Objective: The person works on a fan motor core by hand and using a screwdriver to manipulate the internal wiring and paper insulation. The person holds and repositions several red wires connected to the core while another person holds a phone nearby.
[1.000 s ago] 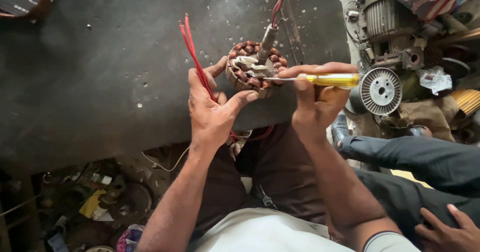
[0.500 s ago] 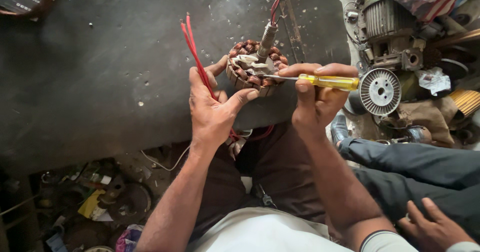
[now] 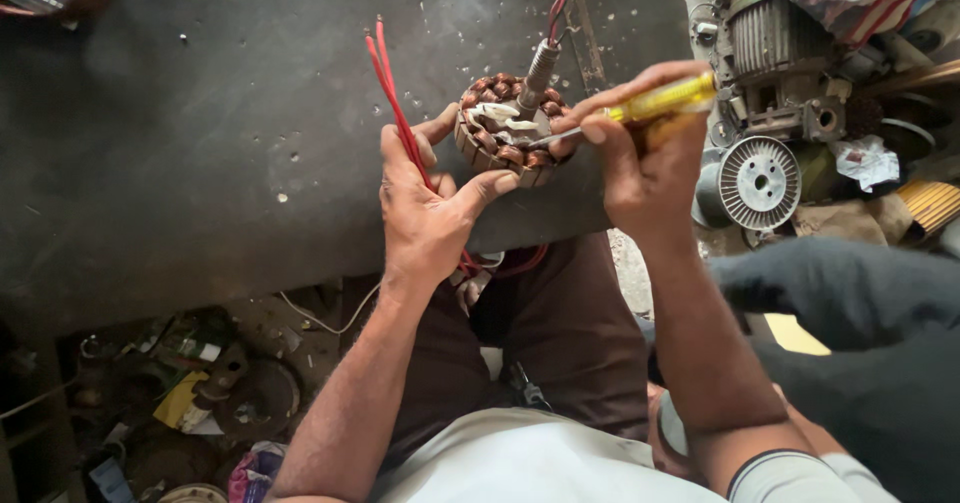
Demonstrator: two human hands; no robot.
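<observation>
**Across the dark worktop: a wound stator under the screwdriver tip**

At the far left lies only the dark, scuffed metal worktop (image 3: 200,143), and below its edge a clutter of scrap parts on the floor (image 3: 200,393). Moving right, a pair of stiff red insulated wires (image 3: 385,83) rises past the left hand (image 3: 430,213), which is cupped around the near side of the round copper-wound motor stator (image 3: 505,128), thumb and fingers closed against its rim to steady it near the worktop's front edge. A grey shaft (image 3: 538,68) with more red leads stands up from the stator's middle, and a scrap of white insulating paper lies across the windings.

Right of that, the right hand (image 3: 640,168) is wrapped firmly around a yellow-handled screwdriver (image 3: 655,103), whose metal tip touches the coils on the stator's right side. The step in hand looks like prying or tucking at the windings; the next move would call for light, controlled pressure so that the tip does not nick the copper.

Further right sit a finned silver metal rotor disc (image 3: 760,181) and a grey motor housing (image 3: 770,43), and another person's dark sleeve (image 3: 860,313) crosses the corner.
</observation>
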